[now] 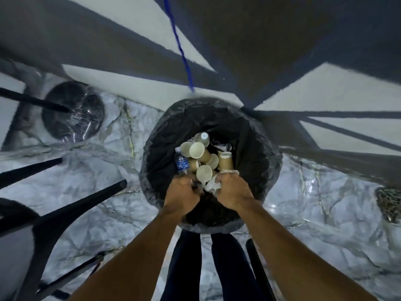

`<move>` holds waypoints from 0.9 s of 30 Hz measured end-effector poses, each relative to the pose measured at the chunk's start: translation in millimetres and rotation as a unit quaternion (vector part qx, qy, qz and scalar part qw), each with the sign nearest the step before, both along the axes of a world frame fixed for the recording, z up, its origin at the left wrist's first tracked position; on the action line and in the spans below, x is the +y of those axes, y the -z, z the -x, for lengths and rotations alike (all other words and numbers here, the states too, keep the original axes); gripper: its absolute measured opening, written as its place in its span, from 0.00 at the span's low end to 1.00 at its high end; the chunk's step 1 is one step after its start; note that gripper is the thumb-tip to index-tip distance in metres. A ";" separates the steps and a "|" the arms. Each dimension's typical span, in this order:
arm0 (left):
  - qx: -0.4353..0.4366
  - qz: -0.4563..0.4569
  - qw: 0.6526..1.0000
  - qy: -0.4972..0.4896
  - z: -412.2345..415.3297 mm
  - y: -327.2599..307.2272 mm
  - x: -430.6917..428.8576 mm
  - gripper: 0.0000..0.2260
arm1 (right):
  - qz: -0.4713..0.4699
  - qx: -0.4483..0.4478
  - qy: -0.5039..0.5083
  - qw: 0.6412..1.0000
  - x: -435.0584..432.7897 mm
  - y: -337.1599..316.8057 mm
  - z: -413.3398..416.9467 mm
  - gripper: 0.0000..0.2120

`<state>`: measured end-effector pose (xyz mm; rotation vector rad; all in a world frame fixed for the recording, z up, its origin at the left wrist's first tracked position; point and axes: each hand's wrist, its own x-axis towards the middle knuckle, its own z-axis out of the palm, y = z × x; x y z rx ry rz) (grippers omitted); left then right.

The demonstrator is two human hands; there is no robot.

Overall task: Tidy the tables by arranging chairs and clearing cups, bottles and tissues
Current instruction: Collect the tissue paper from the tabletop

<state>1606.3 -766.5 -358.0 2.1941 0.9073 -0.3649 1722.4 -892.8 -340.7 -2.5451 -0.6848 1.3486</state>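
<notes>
A round bin lined with a black bag (256, 153) stands on the floor right below me. Inside lie several brown paper cups (200, 154), a small water bottle with a blue label (181, 162) and a second bottle with a white cap (204, 136). Both my hands reach over the bin's near rim. My left hand (181, 192) is closed, with the labelled bottle just beyond its knuckles; whether it grips the bottle is hidden. My right hand (233, 191) is closed on crumpled white tissues (211, 185) and a cup.
The floor is pale marble (91, 170). Black chair legs (71, 205) slant in from the left. A round dark table base (72, 111) sits at the back left. Dark table frames and bars (325, 118) cross above the bin. My legs (208, 263) stand close to the bin.
</notes>
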 end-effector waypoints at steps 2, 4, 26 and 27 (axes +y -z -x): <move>-0.012 -0.011 1.000 0.002 12.4 -55.2 12.4 0.13 | -0.011 -0.002 -0.049 0.999 11.1 -48.1 8.6 0.14; 0.026 -0.012 0.999 -0.014 32.1 -105.8 24.8 0.16 | -0.029 -0.002 -0.085 0.996 24.5 -96.8 19.8 0.12; -0.051 -0.172 0.891 -0.418 548.6 -356.9 84.1 0.20 | -0.279 -0.078 -0.501 0.816 216.6 -362.4 475.5 0.14; -0.050 -0.178 0.878 -0.441 572.6 -360.1 81.6 0.20 | -0.282 -0.069 -0.517 0.805 222.0 -365.5 500.1 0.15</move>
